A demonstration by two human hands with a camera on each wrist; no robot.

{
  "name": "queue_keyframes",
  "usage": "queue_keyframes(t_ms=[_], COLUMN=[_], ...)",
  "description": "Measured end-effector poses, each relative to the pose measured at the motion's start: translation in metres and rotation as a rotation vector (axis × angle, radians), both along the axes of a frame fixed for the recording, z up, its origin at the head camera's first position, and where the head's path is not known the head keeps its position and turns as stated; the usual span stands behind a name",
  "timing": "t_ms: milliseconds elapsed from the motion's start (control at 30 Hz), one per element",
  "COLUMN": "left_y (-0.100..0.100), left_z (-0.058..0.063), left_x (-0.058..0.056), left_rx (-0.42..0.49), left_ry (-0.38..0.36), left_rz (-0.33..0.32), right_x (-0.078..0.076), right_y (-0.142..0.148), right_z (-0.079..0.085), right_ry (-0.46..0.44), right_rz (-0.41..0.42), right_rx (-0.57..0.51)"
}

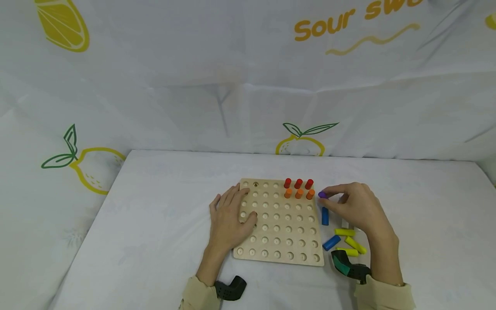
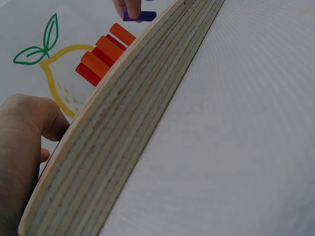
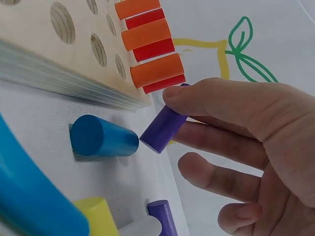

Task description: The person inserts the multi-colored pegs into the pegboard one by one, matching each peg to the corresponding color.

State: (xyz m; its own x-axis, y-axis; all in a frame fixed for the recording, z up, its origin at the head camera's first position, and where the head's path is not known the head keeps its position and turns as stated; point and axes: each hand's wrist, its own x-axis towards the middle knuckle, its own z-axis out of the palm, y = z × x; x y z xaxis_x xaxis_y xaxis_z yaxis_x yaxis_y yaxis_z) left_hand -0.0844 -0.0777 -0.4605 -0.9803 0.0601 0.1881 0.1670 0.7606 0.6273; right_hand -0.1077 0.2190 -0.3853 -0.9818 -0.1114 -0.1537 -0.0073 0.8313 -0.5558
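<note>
My right hand [image 1: 358, 206] pinches a purple peg [image 3: 165, 129] between thumb and fingers, just off the right edge of a wooden pegboard [image 1: 271, 221]. In the right wrist view the peg is tilted, its lower end overlapping a blue peg [image 3: 106, 137] on the cloth. Across the board's left edge rests my left hand [image 1: 230, 221], fingers spread over the holes. At the board's back right stand three red pegs [image 1: 298, 184], with three orange pegs [image 1: 299, 193] in the row before them. The other holes in view hold no pegs.
Right of the board lie another blue peg [image 1: 331, 243], several yellow pegs [image 1: 344, 232], a white peg [image 3: 141, 227] and a second purple peg [image 3: 162, 216]. Black wrist devices [image 1: 231, 288] sit at both wrists. A lemon-print cloth [image 1: 193, 107] hangs behind the table.
</note>
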Motion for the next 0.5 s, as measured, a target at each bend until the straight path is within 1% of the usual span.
queue_keyframes(t_ms=[233, 500], left_y=[-0.0003, -0.0003], left_z=[0.0003, 0.0005], left_x=[0.0005, 0.0004], left_rx=[-0.003, -0.005], left_ry=[0.002, 0.002], left_rz=[0.000, 0.001], right_x=[0.0004, -0.0001], right_y=[-0.0012, -0.0028], right_z=[0.0012, 0.0003], right_ry=[0.010, 0.071], right_rz=[0.024, 0.063], right_rx=[-0.034, -0.095])
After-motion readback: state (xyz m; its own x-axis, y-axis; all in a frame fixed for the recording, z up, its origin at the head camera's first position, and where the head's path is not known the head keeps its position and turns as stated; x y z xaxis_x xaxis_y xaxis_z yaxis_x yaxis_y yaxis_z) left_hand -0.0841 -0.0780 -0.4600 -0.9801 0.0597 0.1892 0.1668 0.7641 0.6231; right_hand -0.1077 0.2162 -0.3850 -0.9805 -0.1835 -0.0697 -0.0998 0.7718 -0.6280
